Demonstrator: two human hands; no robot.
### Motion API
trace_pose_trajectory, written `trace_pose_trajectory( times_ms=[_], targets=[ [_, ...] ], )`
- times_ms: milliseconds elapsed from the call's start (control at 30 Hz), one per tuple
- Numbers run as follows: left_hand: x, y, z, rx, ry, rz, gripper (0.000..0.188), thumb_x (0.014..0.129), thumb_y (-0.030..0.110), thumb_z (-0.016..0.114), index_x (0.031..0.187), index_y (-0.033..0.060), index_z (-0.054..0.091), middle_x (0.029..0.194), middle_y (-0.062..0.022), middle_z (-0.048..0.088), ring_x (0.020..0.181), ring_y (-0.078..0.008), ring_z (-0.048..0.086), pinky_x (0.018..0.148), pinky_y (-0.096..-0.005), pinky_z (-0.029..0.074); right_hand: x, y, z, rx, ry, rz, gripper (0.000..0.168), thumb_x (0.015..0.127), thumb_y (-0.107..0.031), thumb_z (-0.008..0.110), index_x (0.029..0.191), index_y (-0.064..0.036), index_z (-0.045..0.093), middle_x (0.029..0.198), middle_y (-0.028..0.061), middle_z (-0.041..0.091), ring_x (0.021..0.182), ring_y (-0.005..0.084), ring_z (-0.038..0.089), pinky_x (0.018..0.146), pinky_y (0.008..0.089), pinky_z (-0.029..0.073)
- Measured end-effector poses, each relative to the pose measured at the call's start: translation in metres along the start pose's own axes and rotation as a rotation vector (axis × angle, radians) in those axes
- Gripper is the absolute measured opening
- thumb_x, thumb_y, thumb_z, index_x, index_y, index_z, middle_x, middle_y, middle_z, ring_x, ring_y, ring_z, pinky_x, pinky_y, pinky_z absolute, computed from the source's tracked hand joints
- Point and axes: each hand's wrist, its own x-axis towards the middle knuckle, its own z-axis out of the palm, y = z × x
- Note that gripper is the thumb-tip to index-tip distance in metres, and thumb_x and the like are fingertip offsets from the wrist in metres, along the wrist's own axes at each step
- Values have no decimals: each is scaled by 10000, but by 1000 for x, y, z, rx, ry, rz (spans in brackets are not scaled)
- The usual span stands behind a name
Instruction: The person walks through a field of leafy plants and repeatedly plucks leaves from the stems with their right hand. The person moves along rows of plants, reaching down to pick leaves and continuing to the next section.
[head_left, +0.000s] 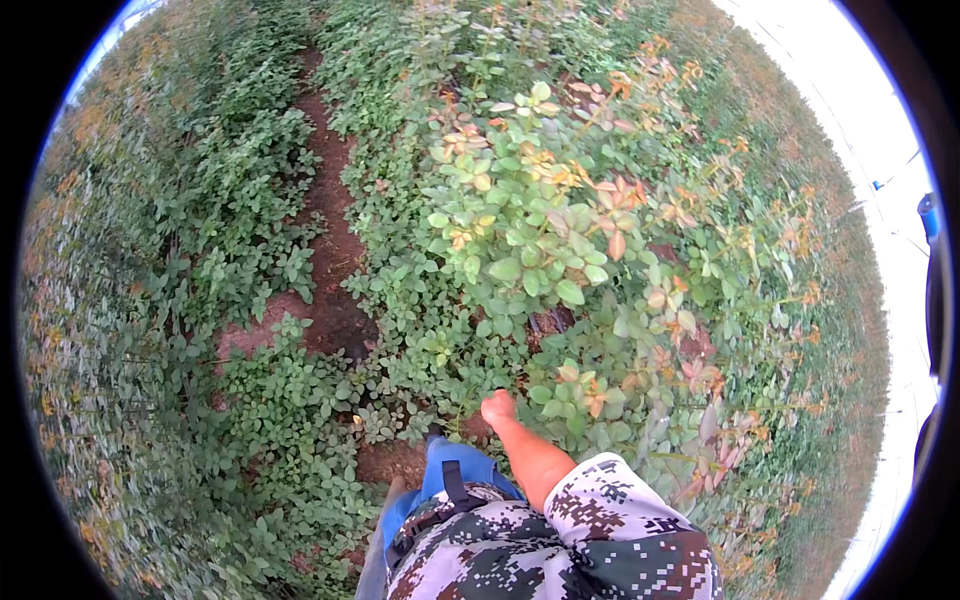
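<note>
My right hand (498, 407) hangs low in front of my body, its fingers looking curled. A small dark spot shows at its far edge, and whether something is held there cannot be made out. Around the hand grow leafy bushes (450, 360) that look like roses. Just right of it stands a sprig with green and orange-tipped leaves (577, 397). Farther ahead, a tall cluster of pale green and reddish leaves (536, 225) rises nearest the camera. My left hand is out of view.
A narrow strip of brown soil (330, 225) runs forward between dense plant rows. On the left is another row of bushes (217, 195). Blue trousers (457, 465) and a dark strap (452, 484) show below. Bright white covering (862, 150) with thin lines edges the right side.
</note>
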Motion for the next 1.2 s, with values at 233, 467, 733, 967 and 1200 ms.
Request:
trace_pose_trajectory(
  times_ms=[233,467,733,967,1200],
  targets=[
    [-6,-23,-32,45,85,-47,355,854,343,346,955,42,505,786,-106,554,632,-186,488,585,-296,366,-2,-17,57,544,-469,-171,100,722,-49,553,820,-52,538,685,93,569,494,170,539,379,274,405],
    [-43,-92,-105,114,333,-168,315,854,313,357,945,47,500,765,-97,553,600,-176,485,547,-286,361,-17,-42,5,681,-529,-33,147,795,-24,436,895,-52,541,697,74,576,544,152,557,427,250,452],
    [-127,-214,-173,95,694,-413,269,854,278,370,932,52,494,742,-87,551,563,-165,481,504,-276,355,18,13,-14,942,-622,-14,84,804,-84,467,881,-65,492,645,73,514,502,166,500,407,260,432],
    [-87,-223,-184,139,679,-488,229,854,248,381,921,57,489,721,-78,549,531,-155,478,466,-266,350,32,54,14,614,-425,-41,84,720,-36,524,776,-53,584,648,50,556,564,174,538,500,286,458],
    [48,-155,-233,271,565,-341,189,854,218,393,910,62,484,701,-69,547,499,-146,474,427,-257,345,63,70,65,107,-176,-893,189,456,-216,605,600,-116,534,561,53,540,511,243,532,479,343,410]
  ],
)
